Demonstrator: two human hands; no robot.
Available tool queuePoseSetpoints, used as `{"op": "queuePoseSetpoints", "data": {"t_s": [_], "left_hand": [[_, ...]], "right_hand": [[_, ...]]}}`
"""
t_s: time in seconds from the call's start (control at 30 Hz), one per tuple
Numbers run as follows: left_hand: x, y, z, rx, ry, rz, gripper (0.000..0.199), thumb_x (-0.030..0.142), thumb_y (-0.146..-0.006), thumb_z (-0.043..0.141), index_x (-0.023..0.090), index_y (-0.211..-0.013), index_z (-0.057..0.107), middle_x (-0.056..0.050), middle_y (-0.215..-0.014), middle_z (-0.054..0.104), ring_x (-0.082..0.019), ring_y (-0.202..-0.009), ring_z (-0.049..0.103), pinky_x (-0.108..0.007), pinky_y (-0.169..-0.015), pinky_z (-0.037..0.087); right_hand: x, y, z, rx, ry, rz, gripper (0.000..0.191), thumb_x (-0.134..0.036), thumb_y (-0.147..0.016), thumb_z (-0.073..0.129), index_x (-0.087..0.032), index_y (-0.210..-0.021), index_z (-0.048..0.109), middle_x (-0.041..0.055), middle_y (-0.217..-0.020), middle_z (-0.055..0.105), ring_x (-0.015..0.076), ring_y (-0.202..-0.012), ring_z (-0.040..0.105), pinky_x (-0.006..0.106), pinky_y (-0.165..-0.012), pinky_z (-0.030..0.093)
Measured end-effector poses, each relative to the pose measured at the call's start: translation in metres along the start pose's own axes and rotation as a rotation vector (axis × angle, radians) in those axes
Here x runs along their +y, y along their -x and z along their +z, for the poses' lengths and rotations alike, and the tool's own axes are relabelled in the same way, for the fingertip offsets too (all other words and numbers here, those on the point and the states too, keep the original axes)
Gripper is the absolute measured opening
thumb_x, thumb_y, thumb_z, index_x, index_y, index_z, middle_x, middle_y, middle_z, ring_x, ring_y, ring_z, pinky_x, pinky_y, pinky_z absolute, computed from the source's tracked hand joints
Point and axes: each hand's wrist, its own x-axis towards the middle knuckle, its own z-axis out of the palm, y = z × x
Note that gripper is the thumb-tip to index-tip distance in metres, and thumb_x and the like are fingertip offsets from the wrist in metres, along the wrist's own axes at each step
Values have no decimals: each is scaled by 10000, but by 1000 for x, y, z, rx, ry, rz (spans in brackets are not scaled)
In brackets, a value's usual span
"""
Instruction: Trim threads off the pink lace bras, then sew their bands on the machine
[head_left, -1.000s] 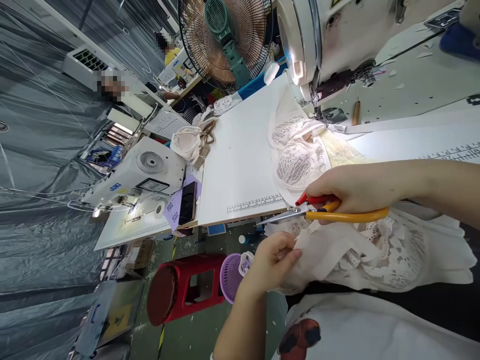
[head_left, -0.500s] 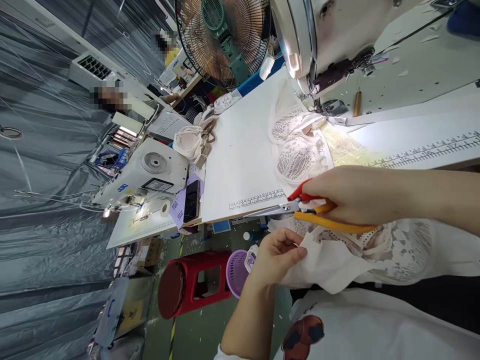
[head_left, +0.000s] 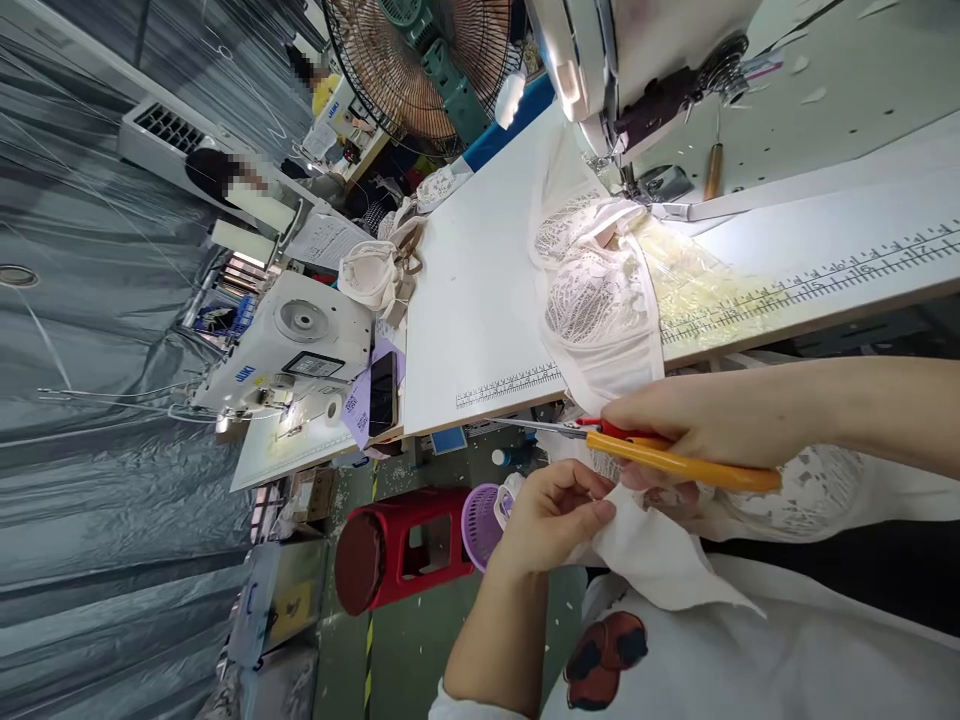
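Observation:
My left hand (head_left: 559, 515), thumb and fingers pinched, grips the edge of a white bra's fabric wing (head_left: 660, 555). Its loose corner hangs over my lap. A lace cup (head_left: 821, 485) of this bra lies further right, partly beneath my right forearm. My right hand (head_left: 667, 425) is wrapped round scissors (head_left: 697, 467) with orange and red handles, seen nearly edge-on, blades pointing left above my left hand. Some of its fingertips are close to the white fabric; whether they touch it I cannot tell. A second white lace bra (head_left: 596, 300) lies on the table, reaching the sewing machine's needle area.
The sewing machine (head_left: 574, 90) stands at the top right, beside a wooden-handled tool (head_left: 714, 172). A phone (head_left: 383, 393) lies near the table's left edge. Below are a red stool (head_left: 401, 550) and a purple basket (head_left: 480, 520). A fan (head_left: 442, 70) and two people are behind.
My right hand has turned the scissors more edge-on and lowered them slightly. The fabric wing's free corner now hangs lower and further right. My left hand keeps its pinch.

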Motion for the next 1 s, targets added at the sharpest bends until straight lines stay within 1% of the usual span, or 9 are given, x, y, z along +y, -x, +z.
{"op": "queuePoseSetpoints", "data": {"t_s": [0.13, 0.27, 0.4, 0.6, 0.7, 0.77, 0.87, 0.93, 1.0], "left_hand": [[1, -1, 3, 13, -80, -28, 362, 416, -598, 795, 133, -652, 575, -5, -651, 534, -81, -583, 453, -202, -547, 363], [0, 0, 4, 13, -103, -52, 364, 439, -603, 792, 132, -692, 619, -17, -668, 549, -111, -636, 495, -251, -637, 413], [3, 1, 7, 21, -85, -59, 347, 417, -581, 813, 137, -718, 659, -30, -694, 596, -137, -693, 538, -295, -723, 442], [9, 2, 10, 89, -109, -83, 354, 413, -544, 831, 129, -704, 692, -44, -730, 648, -144, -696, 563, -296, -704, 461], [10, 2, 10, 98, -117, -85, 355, 407, -542, 835, 133, -725, 701, -51, -761, 659, -149, -707, 571, -295, -702, 470], [11, 2, 12, 70, -113, -70, 368, 413, -565, 824, 140, -783, 709, -58, -793, 665, -160, -737, 582, -293, -710, 472], [10, 1, 14, -23, -136, 4, 399, 468, -647, 762, 154, -889, 714, -69, -857, 678, -184, -824, 592, -304, -773, 466], [8, 0, 16, -41, -160, 38, 392, 494, -694, 717, 154, -889, 721, -70, -863, 683, -180, -821, 590, -297, -770, 461], [5, -1, 17, -26, -150, 34, 379, 491, -696, 716, 143, -848, 727, -64, -817, 683, -163, -767, 583, -280, -727, 458]], "right_hand": [[-1, -1, 2, 106, 255, -39, 158, -308, -753, 527, -224, -674, 419, 2, -722, 532, 159, -612, 482, 294, -516, 375], [-3, 0, 3, 106, 360, -65, 176, -291, -741, 504, -222, -641, 378, -10, -688, 493, 144, -579, 427, 290, -499, 344], [-6, 1, 1, 91, 369, -99, 156, -275, -720, 510, -219, -639, 389, -16, -667, 488, 136, -564, 423, 281, -485, 330], [-9, 0, -1, 79, 394, -107, 151, -267, -724, 508, -224, -647, 385, -16, -668, 501, 140, -555, 436, 280, -474, 328], [-9, 1, 0, 75, 407, -104, 147, -257, -722, 504, -224, -648, 382, -11, -674, 505, 143, -557, 442, 282, -477, 327], [-9, 1, 0, 76, 408, -96, 137, -249, -715, 503, -225, -651, 385, -8, -682, 511, 147, -563, 450, 283, -480, 330], [-8, 0, 1, 86, 408, -88, 127, -248, -707, 502, -228, -653, 389, -6, -693, 519, 152, -567, 458, 283, -477, 332], [-6, -1, 2, 103, 417, -97, 124, -243, -701, 501, -228, -653, 389, -1, -697, 526, 155, -568, 459, 285, -482, 335], [-4, 0, 4, 138, 411, -87, 136, -241, -695, 510, -228, -654, 382, 4, -698, 534, 160, -575, 465, 289, -498, 344]]}}
